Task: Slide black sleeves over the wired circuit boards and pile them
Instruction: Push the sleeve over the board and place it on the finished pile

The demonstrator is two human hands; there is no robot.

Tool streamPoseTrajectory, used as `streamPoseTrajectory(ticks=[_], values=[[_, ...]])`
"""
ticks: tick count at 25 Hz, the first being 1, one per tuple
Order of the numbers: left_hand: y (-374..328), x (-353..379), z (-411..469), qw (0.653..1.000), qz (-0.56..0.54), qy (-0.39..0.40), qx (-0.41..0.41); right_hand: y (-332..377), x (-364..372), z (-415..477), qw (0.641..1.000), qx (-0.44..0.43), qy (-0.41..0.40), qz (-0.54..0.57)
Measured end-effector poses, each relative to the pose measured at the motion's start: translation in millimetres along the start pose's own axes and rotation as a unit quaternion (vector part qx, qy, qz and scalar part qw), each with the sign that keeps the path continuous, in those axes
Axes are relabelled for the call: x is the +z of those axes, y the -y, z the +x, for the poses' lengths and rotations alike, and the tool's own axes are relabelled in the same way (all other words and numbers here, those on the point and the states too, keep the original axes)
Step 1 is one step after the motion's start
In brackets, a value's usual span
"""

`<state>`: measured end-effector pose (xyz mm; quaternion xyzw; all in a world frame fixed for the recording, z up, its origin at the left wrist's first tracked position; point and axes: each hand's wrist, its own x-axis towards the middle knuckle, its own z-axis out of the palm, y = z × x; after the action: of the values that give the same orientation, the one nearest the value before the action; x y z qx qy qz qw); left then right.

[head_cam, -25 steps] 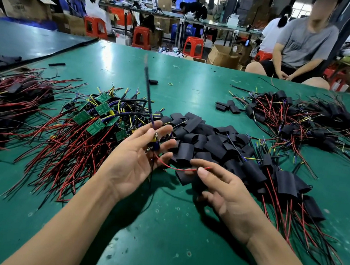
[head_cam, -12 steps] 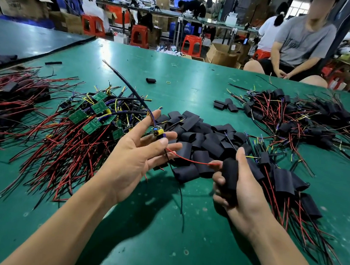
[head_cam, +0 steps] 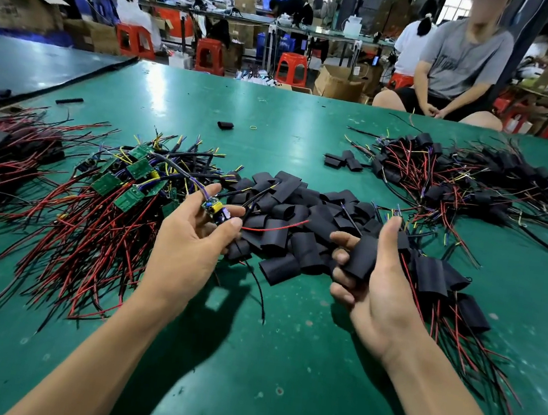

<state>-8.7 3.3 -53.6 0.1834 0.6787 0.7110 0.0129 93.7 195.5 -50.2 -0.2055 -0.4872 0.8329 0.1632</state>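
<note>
Left hand [head_cam: 189, 231] pinches wired circuit board [head_cam: 213, 209] between fingertips, its red wire pointing right. Right hand [head_cam: 375, 276] grips one black sleeve [head_cam: 362, 257], thumb up. Both held above green counter [head_cam: 279, 365], near pile of loose sleeves [head_cam: 286, 209].

The worker's left hand [head_cam: 188, 242] and right hand [head_cam: 384, 293] were bare, and the left forearm [head_cam: 97, 344] and right forearm [head_cam: 452, 401] were uncovered to the frame's lower edge.

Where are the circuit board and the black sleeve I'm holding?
circuit board [head_cam: 215, 208]: head view, on its yellow component.
black sleeve [head_cam: 360, 257]: head view, middle of its flat face.
</note>
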Motion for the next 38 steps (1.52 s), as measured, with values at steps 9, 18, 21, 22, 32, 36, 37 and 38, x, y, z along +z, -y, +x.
streamPoseTrajectory(ticks=[9,18,21,22,32,36,37,38], values=[[3.1,0.3,-3.8,0.998,-0.058,0.007,-0.009,-14.2,-0.8,5.7,1.0,0.002,-0.007,-0.014],[5.5,2.0,-3.9,0.996,-0.087,0.007,-0.023,-18.2,-5.9,6.5,0.989,-0.102,-0.003,-0.109],[4.1,2.4,-4.4,0.996,-0.086,0.01,-0.022,-14.8,-8.5,6.2,0.985,-0.132,-0.052,-0.102],[3.5,2.3,-4.6,0.996,-0.088,0.011,-0.023,-13.8,-9.5,6.3,0.983,-0.142,-0.065,-0.099],[-4.8,0.4,-3.0,0.993,-0.117,0.01,-0.016,-9.1,-6.8,0.7,0.987,-0.096,-0.089,-0.096],[-6.8,2.3,-3.8,0.992,-0.126,0.017,-0.011,-10.0,-4.0,0.5,0.991,-0.076,-0.06,-0.095],[-7.1,2.5,-3.8,0.992,-0.128,0.017,-0.01,-10.7,-3.8,0.4,0.991,-0.073,-0.053,-0.098],[-7.3,2.5,-3.7,0.991,-0.13,0.016,-0.01,-11.1,-3.7,0.1,0.991,-0.07,-0.046,-0.101]])
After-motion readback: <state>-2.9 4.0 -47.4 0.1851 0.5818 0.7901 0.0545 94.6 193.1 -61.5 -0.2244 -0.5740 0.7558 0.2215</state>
